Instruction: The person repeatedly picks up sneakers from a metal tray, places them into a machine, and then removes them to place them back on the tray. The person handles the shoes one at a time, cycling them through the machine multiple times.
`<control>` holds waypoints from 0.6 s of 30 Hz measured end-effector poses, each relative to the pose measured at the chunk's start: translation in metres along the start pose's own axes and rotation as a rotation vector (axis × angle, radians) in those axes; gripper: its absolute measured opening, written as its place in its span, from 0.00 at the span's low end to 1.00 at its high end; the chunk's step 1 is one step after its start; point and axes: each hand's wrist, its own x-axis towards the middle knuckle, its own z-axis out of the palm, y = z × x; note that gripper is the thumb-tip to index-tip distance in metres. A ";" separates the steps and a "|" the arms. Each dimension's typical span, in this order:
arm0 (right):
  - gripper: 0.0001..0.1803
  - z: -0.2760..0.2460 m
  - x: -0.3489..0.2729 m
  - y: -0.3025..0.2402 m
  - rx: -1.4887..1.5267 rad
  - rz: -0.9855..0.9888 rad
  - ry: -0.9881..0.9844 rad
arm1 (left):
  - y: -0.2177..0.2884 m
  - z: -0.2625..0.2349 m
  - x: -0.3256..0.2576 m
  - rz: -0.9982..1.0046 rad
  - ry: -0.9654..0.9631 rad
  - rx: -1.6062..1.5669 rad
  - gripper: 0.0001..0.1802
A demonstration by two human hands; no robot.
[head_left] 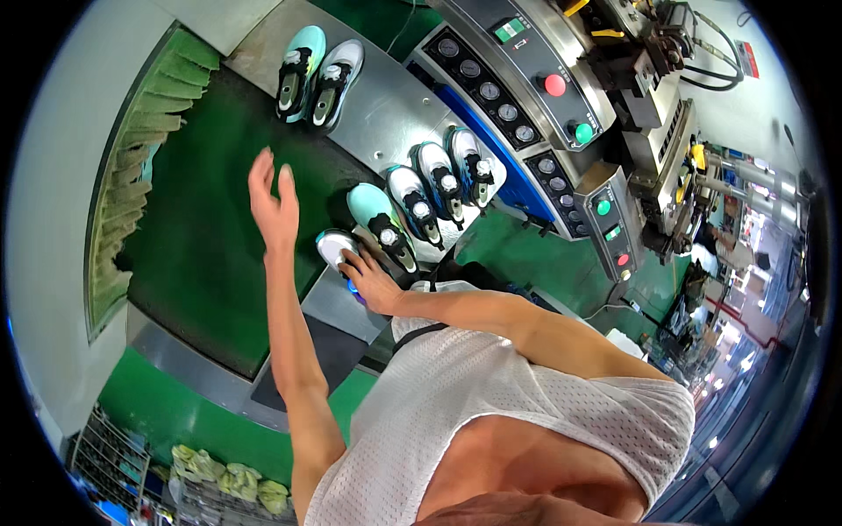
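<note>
Item: grey metal machine with a sloping control panel (517, 70), to the right of both hands and farther out.
Item: dark green, flat, belt-like surface (202, 263), left of the right hand (375, 282) and below the left hand (277, 215); it gives me open room for moving. Its edges: a ragged green fabric fringe (132, 180) left of the left hand, a pale metal rim (184, 359) nearer the body.
Item: brushed-steel top (386, 114), beyond the right hand.
Item: three white-and-black shoes (438, 175) in a row, right of the right hand.
Item: turquoise shoe with black upper parts (367, 203), just beside the right hand.
Item: white rounded-toe shoe (336, 244), directly under the right hand's fingers, toe pointing away from them. I cannot tell whether the fingers have closed on it.
Item: left hand, fingers extended, grasping nothing.
Item: round red button (554, 85) and round green button (583, 132), on the panel; lettering near them is too small for me to read.
</note>
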 end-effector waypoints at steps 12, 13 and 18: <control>0.36 -0.116 -0.031 0.030 1.005 0.311 0.207 | -0.099 0.140 0.108 0.005 -0.317 0.530 0.38; 0.35 -0.127 -0.049 0.032 1.044 0.302 0.290 | -0.105 0.137 0.111 0.033 -0.295 0.487 0.38; 0.36 -0.152 -0.151 0.067 1.222 0.418 0.745 | -0.058 0.121 0.107 -0.387 -0.399 0.041 0.32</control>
